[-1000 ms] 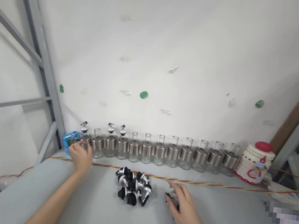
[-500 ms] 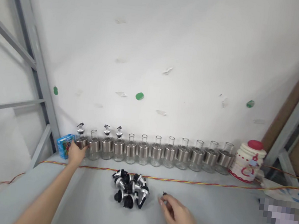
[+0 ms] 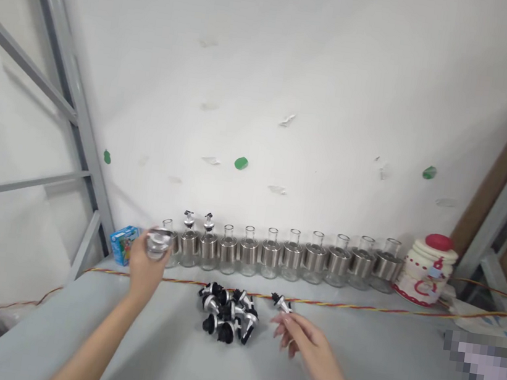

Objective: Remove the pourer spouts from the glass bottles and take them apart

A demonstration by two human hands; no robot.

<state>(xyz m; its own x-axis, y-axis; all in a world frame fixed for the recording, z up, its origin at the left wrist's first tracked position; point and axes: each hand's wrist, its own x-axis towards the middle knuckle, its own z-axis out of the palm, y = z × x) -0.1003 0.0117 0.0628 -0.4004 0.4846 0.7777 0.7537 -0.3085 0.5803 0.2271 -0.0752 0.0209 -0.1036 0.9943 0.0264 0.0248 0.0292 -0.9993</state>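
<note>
Gripping a shiny bottle, the left hand curls its fingers around it, the round, glossy end facing the viewer before the row's left end. The right hand pinches a spout of silvery and black parts by one end, beside a tumbled heap of similar spouts on the smooth gray tabletop. Behind, narrow-necked glass bottles with brushed-metal bands stand upright, two topped with spouts, between a blue box and a cream jar with a rounded red lid. A twisted red-and-yellow cord runs in front.
</note>
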